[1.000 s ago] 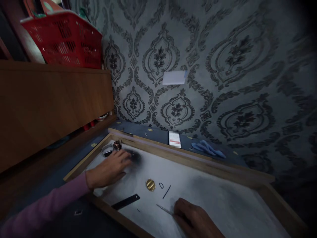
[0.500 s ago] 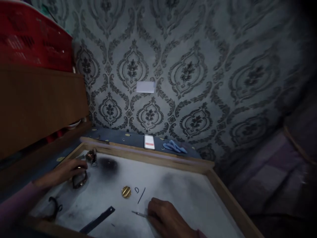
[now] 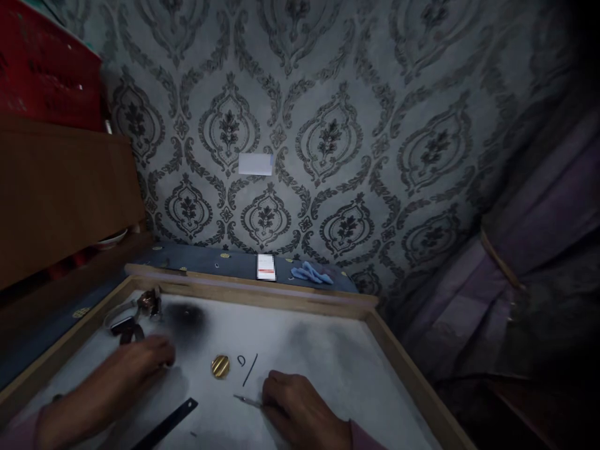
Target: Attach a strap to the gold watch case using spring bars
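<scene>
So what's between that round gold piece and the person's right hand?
In the head view, a thin dark stick and, nearer the round gold piece, a small dark loop; the slim metal tool in the right hand pokes into that stretch.
</scene>
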Demonstrator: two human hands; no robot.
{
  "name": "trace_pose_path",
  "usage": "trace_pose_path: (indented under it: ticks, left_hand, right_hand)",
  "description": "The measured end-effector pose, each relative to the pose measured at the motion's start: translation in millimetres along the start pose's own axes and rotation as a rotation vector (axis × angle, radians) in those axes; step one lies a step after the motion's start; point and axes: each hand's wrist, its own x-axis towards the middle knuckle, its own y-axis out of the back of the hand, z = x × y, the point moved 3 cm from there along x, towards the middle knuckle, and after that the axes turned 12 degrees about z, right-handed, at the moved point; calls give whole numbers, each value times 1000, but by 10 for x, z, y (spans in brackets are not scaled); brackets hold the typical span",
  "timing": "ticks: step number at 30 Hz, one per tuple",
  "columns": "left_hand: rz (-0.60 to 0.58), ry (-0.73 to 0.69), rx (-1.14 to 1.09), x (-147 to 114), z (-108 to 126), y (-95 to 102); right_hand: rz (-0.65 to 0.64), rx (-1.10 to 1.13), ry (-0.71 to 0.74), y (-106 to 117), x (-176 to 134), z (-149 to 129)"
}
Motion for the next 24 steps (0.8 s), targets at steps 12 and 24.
trace_pose_path:
  ticks: [12,24]
  left_hand:
    - [-281,55,-196,99,435,-84]
    - [-358,-195,-234,79,606,-241]
  right_hand:
    - [-18,29,13,58,50,46]
    - [91,118,82,24,45,35]
